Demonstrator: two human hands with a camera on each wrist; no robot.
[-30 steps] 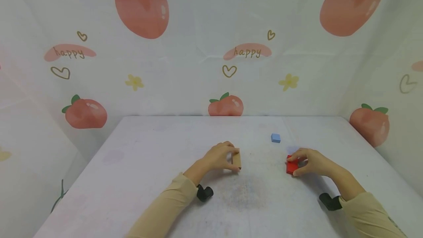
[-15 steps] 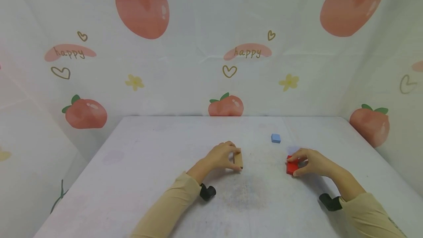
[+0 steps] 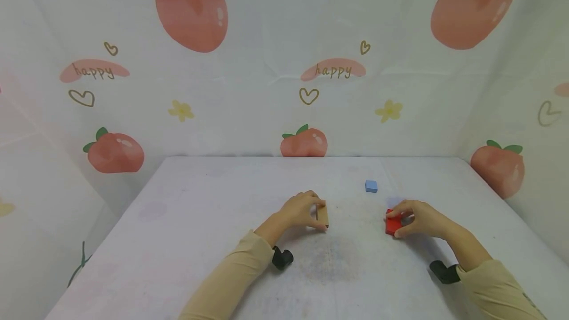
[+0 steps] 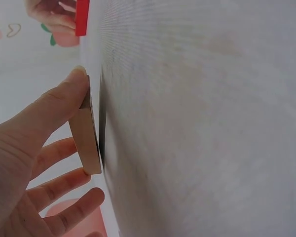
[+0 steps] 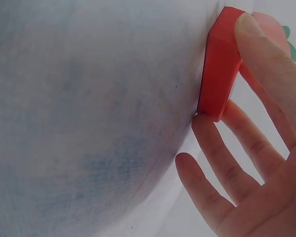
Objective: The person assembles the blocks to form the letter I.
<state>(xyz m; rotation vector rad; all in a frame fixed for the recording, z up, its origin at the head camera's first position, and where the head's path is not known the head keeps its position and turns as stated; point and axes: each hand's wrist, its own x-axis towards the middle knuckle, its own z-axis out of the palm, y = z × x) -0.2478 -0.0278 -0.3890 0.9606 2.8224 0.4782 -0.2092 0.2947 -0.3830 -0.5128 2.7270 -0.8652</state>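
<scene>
We see the left hand (image 3: pixel 298 211) pinching the wooden block (image 3: pixel 322 216), thumb on its near end and fingers at the far end, about midway between the left and right edges of the tabletop (image 3: pixel 222 186). A dark shadow runs along under the block, and we cannot tell whether it touches the surface. Over to the right hand (image 3: pixel 420 219), and it grips the red block (image 3: pixel 391 227) the same way, thumb nearest us, the block between the wooden one and the tabletop's right edge. Well apart from both lies the blue block (image 3: pixel 371 186), closer to the far edge and towards the far right corner, with neither hand on it. We spot a beige sleeve (image 3: pixel 226 280) on the left arm, a black device (image 3: pixel 283 258) at that wrist, and beyond the far edge a peach-printed backdrop (image 3: pixel 249 112).
</scene>
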